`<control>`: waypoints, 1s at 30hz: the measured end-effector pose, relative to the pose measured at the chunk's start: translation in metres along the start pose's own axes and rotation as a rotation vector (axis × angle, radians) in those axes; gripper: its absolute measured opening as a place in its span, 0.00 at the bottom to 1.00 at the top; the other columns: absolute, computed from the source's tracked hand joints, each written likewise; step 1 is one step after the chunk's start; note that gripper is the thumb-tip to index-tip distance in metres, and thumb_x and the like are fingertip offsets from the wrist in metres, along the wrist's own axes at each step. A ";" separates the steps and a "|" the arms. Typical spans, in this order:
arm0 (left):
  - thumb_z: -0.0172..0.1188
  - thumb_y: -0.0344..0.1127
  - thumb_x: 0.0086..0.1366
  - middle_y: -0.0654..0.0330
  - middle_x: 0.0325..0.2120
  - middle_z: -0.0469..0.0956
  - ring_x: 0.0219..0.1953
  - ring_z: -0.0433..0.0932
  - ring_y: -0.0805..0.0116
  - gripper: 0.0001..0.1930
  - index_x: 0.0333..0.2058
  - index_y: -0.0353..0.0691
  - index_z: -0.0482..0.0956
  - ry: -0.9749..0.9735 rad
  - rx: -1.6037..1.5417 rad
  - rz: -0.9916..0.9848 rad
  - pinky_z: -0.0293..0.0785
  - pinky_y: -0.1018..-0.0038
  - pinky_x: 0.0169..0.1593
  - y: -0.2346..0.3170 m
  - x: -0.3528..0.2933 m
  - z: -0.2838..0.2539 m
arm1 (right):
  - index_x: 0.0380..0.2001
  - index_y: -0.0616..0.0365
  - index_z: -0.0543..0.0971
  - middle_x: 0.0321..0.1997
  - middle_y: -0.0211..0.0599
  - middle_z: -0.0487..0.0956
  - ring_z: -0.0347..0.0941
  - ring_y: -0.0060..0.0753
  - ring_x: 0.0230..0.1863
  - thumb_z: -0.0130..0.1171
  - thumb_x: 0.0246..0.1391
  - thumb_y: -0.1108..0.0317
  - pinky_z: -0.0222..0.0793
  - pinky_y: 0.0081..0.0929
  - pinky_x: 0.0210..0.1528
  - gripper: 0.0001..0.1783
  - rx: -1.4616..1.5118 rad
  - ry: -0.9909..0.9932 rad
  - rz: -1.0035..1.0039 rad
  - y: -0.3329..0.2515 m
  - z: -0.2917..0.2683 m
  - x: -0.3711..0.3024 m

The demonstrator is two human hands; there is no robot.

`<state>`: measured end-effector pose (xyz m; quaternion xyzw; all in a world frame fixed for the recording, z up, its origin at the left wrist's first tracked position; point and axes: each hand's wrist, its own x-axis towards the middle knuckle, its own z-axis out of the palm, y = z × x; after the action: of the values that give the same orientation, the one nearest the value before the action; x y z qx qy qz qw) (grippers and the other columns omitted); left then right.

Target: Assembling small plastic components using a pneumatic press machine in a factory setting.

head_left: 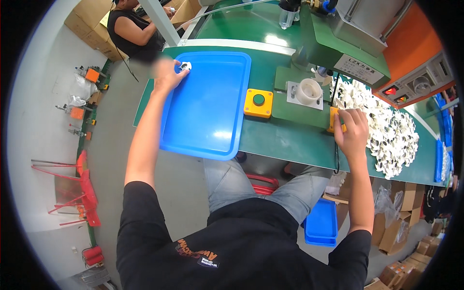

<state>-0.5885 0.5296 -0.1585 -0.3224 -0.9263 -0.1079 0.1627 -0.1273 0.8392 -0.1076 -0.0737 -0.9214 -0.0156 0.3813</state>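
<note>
My two hands are well apart, at opposite sides of the green tabletop (278,142). In my left hand (169,77) a small white part (185,65) with a dark centre is pinched between thumb and fingers, at the far left corner of a large blue tray (205,108); whether the part touches the tray I cannot tell. The tray is shallow, with rounded corners and a raised rim, and its near edge juts out above my lap. My right hand (353,128) rests with bent fingers over a yellow button box (333,119), and whether it grips or presses I cannot tell. A second yellow box (258,103), with a green button, sits just beside the tray's right rim. Between the two boxes and farther back, a round white cup-shaped fixture (309,91) stands open-topped on a metal plate (292,99); what lies inside it is too small to make out. To the right, many white pieces (394,135) lie heaped loose on the tabletop. Below, near my right leg, smaller blue trays (321,221) are stacked, and beyond them clear plastic (384,202) spills about open cardboard boxes (389,236).
</note>
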 end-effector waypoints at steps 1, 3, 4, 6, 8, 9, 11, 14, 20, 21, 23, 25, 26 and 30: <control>0.75 0.52 0.53 0.56 0.46 0.76 0.52 0.74 0.55 0.23 0.42 0.45 0.88 -0.001 -0.002 0.004 0.74 0.60 0.56 -0.002 0.000 0.001 | 0.33 0.59 0.78 0.31 0.38 0.77 0.72 0.45 0.33 0.67 0.48 0.76 0.67 0.39 0.37 0.09 0.006 -0.045 0.051 0.001 0.001 -0.010; 0.75 0.52 0.54 0.56 0.46 0.76 0.52 0.74 0.55 0.22 0.42 0.44 0.87 0.042 0.014 0.014 0.74 0.60 0.55 -0.002 -0.002 0.003 | 0.34 0.59 0.78 0.34 0.39 0.77 0.73 0.46 0.35 0.66 0.47 0.75 0.68 0.40 0.39 0.09 0.012 -0.040 0.076 -0.002 0.002 -0.017; 0.75 0.51 0.55 0.55 0.45 0.77 0.51 0.75 0.54 0.21 0.42 0.44 0.87 0.072 0.001 0.033 0.74 0.59 0.54 -0.001 -0.003 0.003 | 0.35 0.59 0.78 0.36 0.40 0.78 0.73 0.48 0.37 0.66 0.47 0.75 0.68 0.41 0.40 0.10 0.021 -0.034 0.098 -0.004 0.002 -0.021; 0.75 0.49 0.55 0.54 0.44 0.77 0.50 0.76 0.53 0.22 0.43 0.42 0.86 0.140 0.010 0.056 0.74 0.59 0.54 0.002 -0.003 0.002 | 0.37 0.60 0.78 0.41 0.43 0.77 0.73 0.52 0.41 0.66 0.47 0.74 0.69 0.44 0.45 0.12 0.042 -0.045 0.131 -0.006 0.006 -0.030; 0.72 0.44 0.58 0.52 0.43 0.78 0.48 0.76 0.51 0.19 0.44 0.38 0.85 0.187 -0.002 0.135 0.75 0.59 0.53 0.013 -0.008 -0.004 | 0.39 0.60 0.78 0.43 0.45 0.77 0.73 0.53 0.43 0.67 0.47 0.73 0.70 0.46 0.46 0.14 0.058 -0.039 0.139 -0.005 0.010 -0.035; 0.71 0.41 0.59 0.51 0.41 0.79 0.47 0.77 0.50 0.17 0.43 0.37 0.85 0.171 -0.099 0.191 0.75 0.59 0.52 0.033 -0.018 -0.016 | 0.40 0.61 0.79 0.44 0.45 0.78 0.74 0.54 0.44 0.67 0.47 0.72 0.70 0.46 0.47 0.15 0.059 -0.024 0.145 -0.006 0.012 -0.036; 0.70 0.35 0.60 0.49 0.41 0.80 0.45 0.79 0.50 0.14 0.43 0.36 0.84 0.079 -0.343 0.320 0.76 0.60 0.51 0.082 -0.045 -0.034 | 0.42 0.63 0.79 0.45 0.45 0.79 0.75 0.54 0.46 0.68 0.46 0.72 0.71 0.46 0.48 0.18 0.017 0.033 0.143 -0.004 0.018 -0.042; 0.70 0.30 0.57 0.49 0.41 0.83 0.46 0.80 0.48 0.14 0.42 0.32 0.83 0.047 -0.541 0.545 0.76 0.60 0.51 0.168 -0.099 -0.064 | 0.43 0.63 0.79 0.42 0.42 0.81 0.76 0.52 0.46 0.69 0.45 0.73 0.71 0.45 0.48 0.19 -0.041 0.102 0.182 -0.006 0.021 -0.046; 0.69 0.27 0.55 0.51 0.48 0.82 0.50 0.77 0.48 0.20 0.48 0.32 0.82 0.057 -0.500 0.605 0.74 0.59 0.55 0.211 -0.132 -0.069 | 0.48 0.63 0.78 0.38 0.41 0.78 0.72 0.47 0.45 0.70 0.44 0.69 0.64 0.45 0.48 0.25 -0.069 0.112 0.240 -0.010 0.022 -0.053; 0.69 0.27 0.55 0.51 0.48 0.82 0.50 0.77 0.48 0.20 0.48 0.32 0.82 0.052 -0.512 0.612 0.74 0.59 0.55 0.212 -0.133 -0.069 | 0.47 0.63 0.78 0.38 0.41 0.78 0.72 0.47 0.45 0.70 0.44 0.69 0.64 0.45 0.49 0.25 -0.068 0.102 0.248 -0.011 0.021 -0.051; 0.68 0.27 0.55 0.51 0.48 0.82 0.48 0.77 0.48 0.22 0.50 0.32 0.81 0.038 -0.471 0.585 0.74 0.59 0.54 0.213 -0.134 -0.069 | 0.47 0.63 0.77 0.38 0.41 0.78 0.72 0.47 0.46 0.70 0.46 0.68 0.64 0.45 0.51 0.24 -0.067 0.082 0.263 -0.016 0.017 -0.048; 0.68 0.26 0.55 0.51 0.46 0.82 0.46 0.76 0.49 0.22 0.51 0.32 0.81 0.041 -0.487 0.586 0.74 0.59 0.53 0.215 -0.132 -0.068 | 0.47 0.63 0.77 0.38 0.41 0.78 0.73 0.48 0.46 0.70 0.46 0.68 0.64 0.46 0.52 0.24 -0.050 0.067 0.266 -0.014 0.016 -0.049; 0.68 0.26 0.55 0.51 0.46 0.83 0.45 0.76 0.49 0.22 0.50 0.32 0.81 0.025 -0.494 0.572 0.75 0.59 0.52 0.216 -0.130 -0.069 | 0.47 0.62 0.77 0.38 0.41 0.79 0.73 0.49 0.47 0.70 0.47 0.67 0.65 0.46 0.53 0.23 -0.026 0.051 0.271 -0.013 0.016 -0.048; 0.68 0.26 0.55 0.52 0.43 0.83 0.44 0.76 0.50 0.19 0.47 0.31 0.82 0.031 -0.495 0.547 0.75 0.60 0.51 0.217 -0.130 -0.073 | 0.41 0.61 0.84 0.39 0.43 0.81 0.74 0.49 0.48 0.63 0.54 0.74 0.70 0.40 0.52 0.10 0.244 -0.066 0.461 0.015 -0.004 -0.037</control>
<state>-0.3381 0.6011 -0.1191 -0.5859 -0.7492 -0.2861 0.1164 -0.0970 0.8494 -0.1312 -0.2358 -0.8872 0.1855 0.3506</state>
